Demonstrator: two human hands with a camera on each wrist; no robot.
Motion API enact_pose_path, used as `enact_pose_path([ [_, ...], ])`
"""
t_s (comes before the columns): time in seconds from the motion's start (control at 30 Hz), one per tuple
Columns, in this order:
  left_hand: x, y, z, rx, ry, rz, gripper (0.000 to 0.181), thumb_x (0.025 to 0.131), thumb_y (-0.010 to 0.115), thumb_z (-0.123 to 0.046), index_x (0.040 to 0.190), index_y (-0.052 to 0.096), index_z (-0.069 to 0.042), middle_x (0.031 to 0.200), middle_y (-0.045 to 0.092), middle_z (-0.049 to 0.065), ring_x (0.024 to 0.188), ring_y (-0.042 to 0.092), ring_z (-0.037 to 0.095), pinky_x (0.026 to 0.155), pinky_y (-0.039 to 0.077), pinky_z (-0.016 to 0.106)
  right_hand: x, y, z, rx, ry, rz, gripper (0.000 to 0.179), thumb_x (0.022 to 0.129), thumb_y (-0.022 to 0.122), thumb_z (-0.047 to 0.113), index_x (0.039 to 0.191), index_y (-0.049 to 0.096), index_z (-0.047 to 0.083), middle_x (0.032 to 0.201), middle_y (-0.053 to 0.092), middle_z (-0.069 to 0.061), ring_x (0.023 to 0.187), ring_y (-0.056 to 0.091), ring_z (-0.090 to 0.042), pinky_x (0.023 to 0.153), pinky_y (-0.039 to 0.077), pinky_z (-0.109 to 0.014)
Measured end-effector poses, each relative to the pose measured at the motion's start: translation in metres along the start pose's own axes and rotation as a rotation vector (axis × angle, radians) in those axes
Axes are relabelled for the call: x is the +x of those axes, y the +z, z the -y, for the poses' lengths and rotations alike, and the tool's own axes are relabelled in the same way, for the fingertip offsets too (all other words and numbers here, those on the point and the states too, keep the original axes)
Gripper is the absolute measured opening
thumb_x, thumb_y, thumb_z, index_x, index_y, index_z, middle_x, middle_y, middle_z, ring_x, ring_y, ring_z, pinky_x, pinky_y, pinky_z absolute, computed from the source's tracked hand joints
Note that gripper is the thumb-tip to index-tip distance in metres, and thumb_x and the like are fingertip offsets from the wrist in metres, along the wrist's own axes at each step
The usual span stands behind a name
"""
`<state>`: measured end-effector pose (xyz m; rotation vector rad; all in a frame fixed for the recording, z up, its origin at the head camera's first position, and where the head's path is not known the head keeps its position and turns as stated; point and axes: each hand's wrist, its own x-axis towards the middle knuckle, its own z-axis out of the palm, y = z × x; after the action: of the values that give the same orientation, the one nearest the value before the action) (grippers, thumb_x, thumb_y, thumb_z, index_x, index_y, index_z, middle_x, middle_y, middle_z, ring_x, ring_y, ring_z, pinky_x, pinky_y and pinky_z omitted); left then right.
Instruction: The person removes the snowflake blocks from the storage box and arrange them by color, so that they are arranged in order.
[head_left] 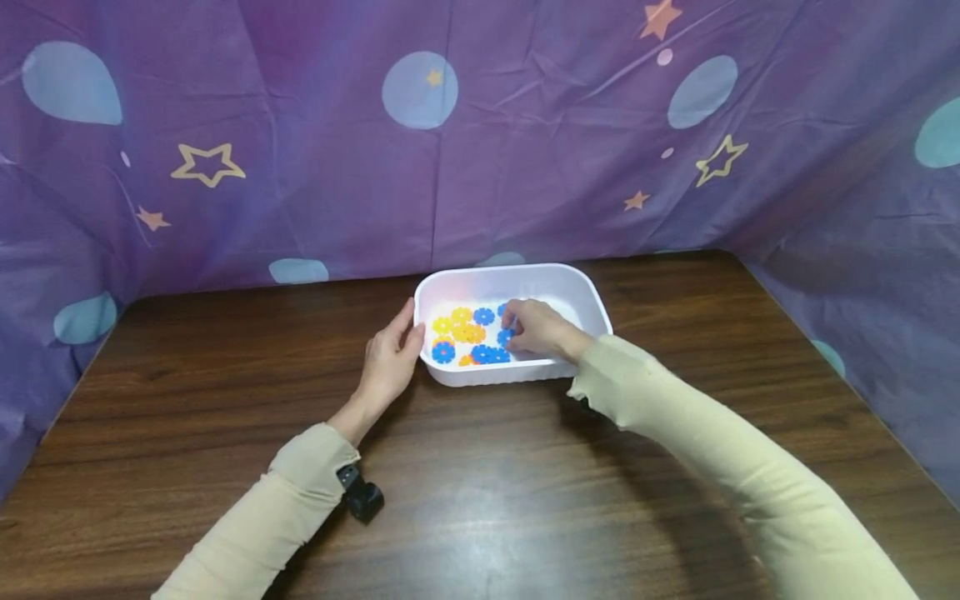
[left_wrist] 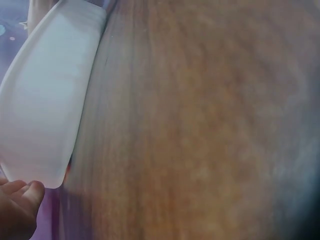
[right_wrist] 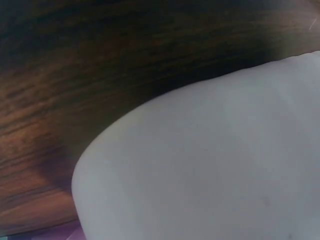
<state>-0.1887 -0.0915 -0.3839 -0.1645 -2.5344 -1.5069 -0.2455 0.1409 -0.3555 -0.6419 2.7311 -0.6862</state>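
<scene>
A white plastic tub [head_left: 517, 375] stands near the table's far edge. On its floor lie several small notched flower-shaped discs: yellow ones [head_left: 461, 316], orange ones [head_left: 468, 333] and blue ones [head_left: 483, 316]. My left hand [head_left: 388, 358] rests against the tub's left end, thumb by the rim. In the left wrist view that hand [left_wrist: 20, 207] touches the end of the tub [left_wrist: 55, 85]. Inside the tub, my right hand [head_left: 542, 327] reaches down among the blue discs, thumb and forefinger apart. The right wrist view shows only the tub's outer wall [right_wrist: 200, 165], not the hand.
The dark wooden table [head_left: 480, 500] spreads out in front of the tub and to both sides. Behind it hangs a purple curtain [head_left: 330, 167] with stars and balloon-like shapes. A small black device [head_left: 363, 495] is fixed at the left wrist.
</scene>
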Motion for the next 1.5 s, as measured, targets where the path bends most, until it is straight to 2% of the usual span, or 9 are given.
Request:
enact_pose_path([
  [0.23, -0.001, 0.001, -0.003, 0.036, -0.004, -0.011, 0.048, 0.096, 0.048, -0.017, 0.141, 0.041, -0.002, 0.142, 0.044, 0.012, 0.129, 0.044, 0.027, 0.111, 0.032, 0.037, -0.003, -0.002, -0.002, 0.046, 0.057, -0.014, 0.027, 0.075, 0.073, 0.008, 0.094, 0.054, 0.002, 0.090, 0.063, -0.014, 0.084, 0.057, -0.025, 0.081, 0.047, -0.036],
  [0.37, -0.002, 0.002, -0.003, 0.059, -0.013, -0.022, 0.048, 0.096, 0.047, -0.018, 0.141, 0.041, -0.003, 0.142, 0.044, 0.011, 0.129, 0.045, 0.027, 0.111, 0.032, 0.037, -0.004, -0.005, -0.002, 0.062, 0.079, -0.042, 0.023, 0.076, 0.074, 0.009, 0.090, 0.056, 0.003, 0.082, 0.062, -0.009, 0.075, 0.055, -0.018, 0.073, 0.046, -0.029],
  [0.5, -0.002, 0.001, -0.003, 0.069, -0.008, -0.024, 0.048, 0.096, 0.047, -0.019, 0.141, 0.041, -0.002, 0.142, 0.044, 0.011, 0.129, 0.045, 0.027, 0.111, 0.032, 0.037, -0.009, -0.013, -0.001, 0.149, 0.089, -0.100, 0.020, 0.077, 0.073, 0.007, 0.089, 0.058, 0.001, 0.071, 0.062, -0.006, 0.059, 0.055, -0.009, 0.060, 0.048, -0.021],
  [0.6, -0.002, 0.001, -0.003, 0.067, -0.005, -0.023, 0.048, 0.095, 0.047, -0.018, 0.141, 0.041, -0.002, 0.142, 0.043, 0.012, 0.129, 0.044, 0.028, 0.111, 0.032, 0.038, -0.017, -0.021, -0.003, 0.290, 0.074, -0.162, 0.020, 0.080, 0.071, 0.003, 0.094, 0.061, -0.005, 0.067, 0.065, -0.014, 0.048, 0.056, -0.007, 0.051, 0.052, -0.023],
  [0.7, -0.002, 0.001, -0.003, 0.067, -0.003, -0.023, 0.049, 0.095, 0.048, -0.017, 0.141, 0.040, -0.001, 0.143, 0.043, 0.012, 0.129, 0.044, 0.028, 0.110, 0.033, 0.038, -0.027, -0.034, -0.009, 0.415, 0.065, -0.258, 0.022, 0.084, 0.068, 0.005, 0.102, 0.064, -0.007, 0.073, 0.068, -0.018, 0.050, 0.058, -0.005, 0.053, 0.055, -0.024],
  [0.9, -0.002, 0.000, -0.004, 0.055, 0.002, -0.024, 0.049, 0.095, 0.048, -0.016, 0.141, 0.040, -0.001, 0.143, 0.042, 0.012, 0.130, 0.043, 0.028, 0.111, 0.032, 0.038, -0.051, -0.060, -0.048, 0.745, 0.136, -0.513, 0.027, 0.089, 0.062, 0.005, 0.110, 0.057, -0.010, 0.069, 0.065, 0.005, 0.053, 0.059, -0.001, 0.053, 0.054, -0.017],
  [1.0, -0.002, 0.001, -0.003, 0.052, 0.000, -0.016, 0.049, 0.095, 0.047, -0.016, 0.141, 0.039, -0.001, 0.144, 0.041, 0.012, 0.131, 0.043, 0.028, 0.111, 0.031, 0.038, -0.064, -0.066, -0.076, 0.844, 0.209, -0.554, 0.020, 0.089, 0.061, 0.005, 0.104, 0.052, -0.005, 0.065, 0.063, 0.010, 0.053, 0.059, 0.000, 0.051, 0.051, -0.015],
  [1.23, -0.003, 0.001, -0.003, 0.054, -0.003, -0.005, 0.049, 0.096, 0.046, -0.016, 0.142, 0.038, 0.000, 0.145, 0.040, 0.013, 0.131, 0.042, 0.027, 0.111, 0.031, 0.038, -0.084, -0.060, -0.126, 0.711, 0.369, -0.420, 0.022, 0.090, 0.060, 0.006, 0.104, 0.050, -0.007, 0.066, 0.062, 0.013, 0.056, 0.058, 0.001, 0.056, 0.053, -0.015],
  [1.5, -0.003, 0.001, -0.005, 0.059, -0.002, -0.004, 0.049, 0.096, 0.046, -0.018, 0.142, 0.038, -0.001, 0.145, 0.040, 0.012, 0.131, 0.042, 0.026, 0.111, 0.031, 0.037, -0.089, -0.057, -0.139, 0.486, 0.405, -0.326, 0.027, 0.087, 0.066, 0.010, 0.100, 0.052, -0.008, 0.070, 0.062, 0.009, 0.058, 0.058, -0.002, 0.057, 0.053, -0.018],
])
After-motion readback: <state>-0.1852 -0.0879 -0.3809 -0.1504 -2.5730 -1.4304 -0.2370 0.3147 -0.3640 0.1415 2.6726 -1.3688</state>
